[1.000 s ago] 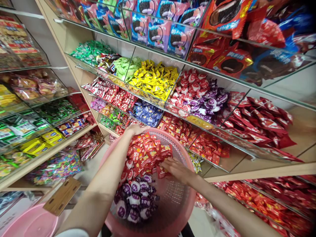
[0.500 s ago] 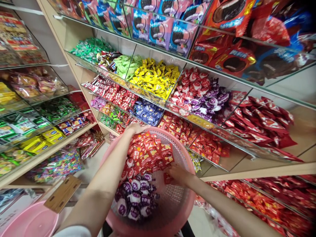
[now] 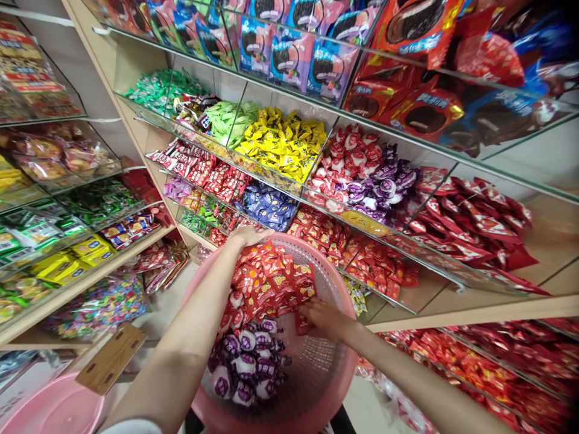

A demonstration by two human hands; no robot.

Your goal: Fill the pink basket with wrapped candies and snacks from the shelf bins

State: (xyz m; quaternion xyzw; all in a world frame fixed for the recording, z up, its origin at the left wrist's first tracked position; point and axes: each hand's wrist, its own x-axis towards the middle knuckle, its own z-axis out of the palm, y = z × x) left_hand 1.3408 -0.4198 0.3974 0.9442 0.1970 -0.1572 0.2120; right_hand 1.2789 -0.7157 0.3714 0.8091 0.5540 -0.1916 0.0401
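A pink perforated plastic basket [image 3: 347,361] is held tilted in front of me. My left hand [image 3: 248,236] is closed over its far rim, with the fingertips partly hidden. Inside the basket, my right hand [image 3: 326,319] pinches a small red candy packet [image 3: 303,323] beside the heap. Red packets with orange prints [image 3: 265,274] fill the basket's far left side. Nearer to me, purple-and-white twist-wrapped candies [image 3: 248,364] lie in a cluster below my left forearm.
Glass-fronted shelves ahead hold yellow candies [image 3: 284,144], purple candies [image 3: 384,181] and red pouches [image 3: 474,217]. A glass shelf edge [image 3: 434,265] juts out on the right. At the lower left are a pink tub [image 3: 56,407] and a slotted brown board [image 3: 111,357].
The view has shifted slightly. My right hand, with the red packet, has moved a little closer to the heap; the left hand keeps its place on the rim.
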